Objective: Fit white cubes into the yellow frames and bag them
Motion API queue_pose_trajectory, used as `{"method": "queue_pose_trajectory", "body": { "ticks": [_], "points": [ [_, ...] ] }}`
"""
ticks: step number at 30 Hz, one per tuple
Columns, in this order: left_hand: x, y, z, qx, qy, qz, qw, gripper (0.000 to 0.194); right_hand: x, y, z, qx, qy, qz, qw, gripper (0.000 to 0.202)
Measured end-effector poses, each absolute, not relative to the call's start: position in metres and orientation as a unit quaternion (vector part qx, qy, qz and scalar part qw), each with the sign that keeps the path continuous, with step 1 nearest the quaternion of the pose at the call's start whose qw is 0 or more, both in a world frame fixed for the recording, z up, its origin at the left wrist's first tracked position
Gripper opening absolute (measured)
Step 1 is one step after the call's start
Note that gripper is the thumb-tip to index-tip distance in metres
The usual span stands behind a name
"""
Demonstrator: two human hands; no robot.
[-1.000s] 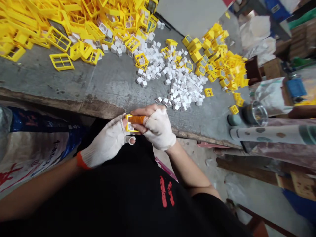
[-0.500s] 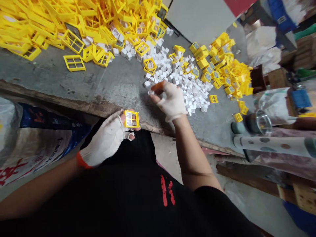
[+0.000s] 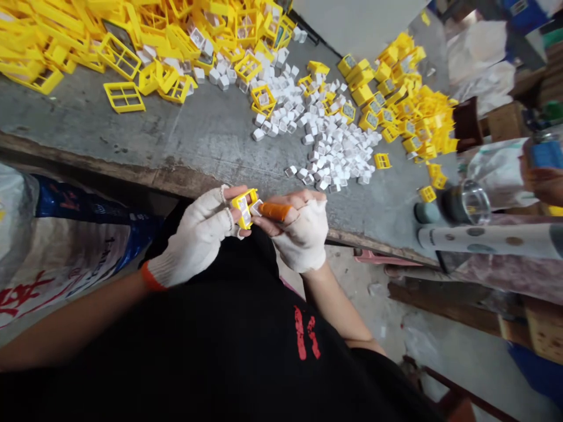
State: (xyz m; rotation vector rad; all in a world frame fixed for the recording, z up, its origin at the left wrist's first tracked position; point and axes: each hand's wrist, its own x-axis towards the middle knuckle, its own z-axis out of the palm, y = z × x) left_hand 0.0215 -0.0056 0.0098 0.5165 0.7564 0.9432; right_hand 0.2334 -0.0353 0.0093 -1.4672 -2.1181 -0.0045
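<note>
My left hand (image 3: 202,225), in a white fingerless glove with an orange cuff, grips a small yellow window frame (image 3: 244,208) with white pieces in some of its openings. My right hand (image 3: 301,228), gloved too and with an orange cover on one finger, pinches a small white piece (image 3: 256,207) against the right side of that frame. Both hands meet just off the table's front edge. Beyond them lies a heap of small white pieces (image 3: 338,152) on the grey table (image 3: 197,140).
A big pile of yellow frames (image 3: 149,35) covers the back left, and smaller yellow frames (image 3: 404,105) lie at the right. A clear round container (image 3: 475,202) stands near a white roll (image 3: 488,237). A printed sack (image 3: 88,240) is at the left below the table edge.
My right hand has come from beside the white heap down to the frame, bringing a white piece. My left hand has shifted slightly right and turned the frame. The view has moved a little.
</note>
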Motion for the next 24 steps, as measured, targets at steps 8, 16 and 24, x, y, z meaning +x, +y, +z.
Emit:
{"method": "queue_pose_trajectory", "body": {
  "ticks": [8, 16, 24],
  "points": [
    [0.021, 0.002, 0.007, 0.219, 0.379, 0.408, 0.801, 0.026, 0.248, -0.042, 0.003, -0.522, -0.829, 0.038, 0.199, 0.029],
    [0.02, 0.009, 0.004, 0.218, 0.393, 0.391, 0.803, 0.042, 0.316, 0.049, 0.011, -0.641, -0.767, -0.019, 0.002, 0.036],
    [0.021, 0.007, 0.004, 0.21, 0.402, 0.381, 0.806, 0.045, 0.3, 0.036, -0.004, -0.571, -0.808, 0.082, 0.118, 0.027]
  ]
}}
